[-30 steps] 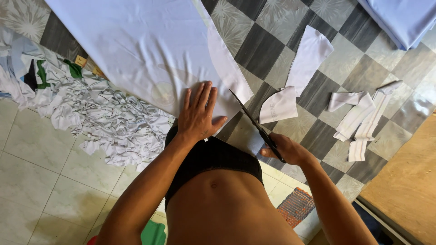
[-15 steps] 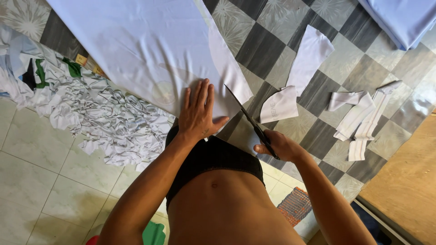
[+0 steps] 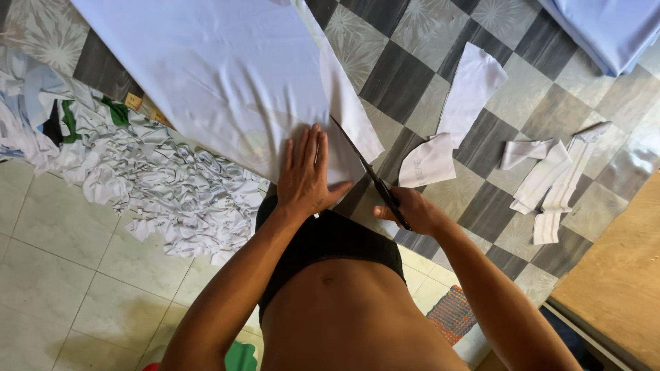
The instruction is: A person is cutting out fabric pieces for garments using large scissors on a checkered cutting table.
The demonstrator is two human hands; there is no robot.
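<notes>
The left hand lies flat with fingers spread and released, pressing the near edge of a large white fabric sheet that stretches away toward 11 o'clock. At 3 o'clock from it, the right hand is clenched around the handles of a pair of dark scissors — the blades run up toward 11 o'clock, along the sheet's right edge, with a narrow strip of the cloth lying to their right.

Beyond the scissors, at 1 o'clock, cut white pieces lie on the checkered floor, and folded white strips sit farther out at 3 o'clock. At 9 o'clock from the left hand, a crumpled heap of white scraps spreads over pale tiles. A light blue cloth occupies the far corner at 1 o'clock — well apart from both hands.
</notes>
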